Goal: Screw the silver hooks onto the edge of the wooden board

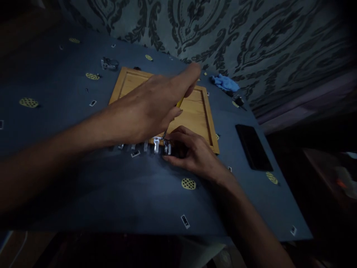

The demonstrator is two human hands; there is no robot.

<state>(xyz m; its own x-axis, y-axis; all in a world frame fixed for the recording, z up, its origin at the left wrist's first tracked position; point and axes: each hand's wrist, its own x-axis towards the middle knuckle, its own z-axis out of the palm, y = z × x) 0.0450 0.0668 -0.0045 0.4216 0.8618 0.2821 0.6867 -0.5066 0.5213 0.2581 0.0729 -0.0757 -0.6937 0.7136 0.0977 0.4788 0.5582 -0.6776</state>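
Head: left hand [156, 100] gripping yellow screwdriver [179, 103], slanted toward metal clip [168, 148] at wooden panel [195, 111]'s 6 o'clock edge. Right hand [196, 150] at 5 o'clock, fingers pinching that clip, likely steadying it. Too dim to confirm tip contact.

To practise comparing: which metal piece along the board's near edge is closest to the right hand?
The rightmost piece, beside the right hand; the others sit farther left.

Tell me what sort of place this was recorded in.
Probably a room in a home, though dim: the wall has an ornate pattern, the blue-grey tabletop has yellow prints, and a dark phone lies on it.
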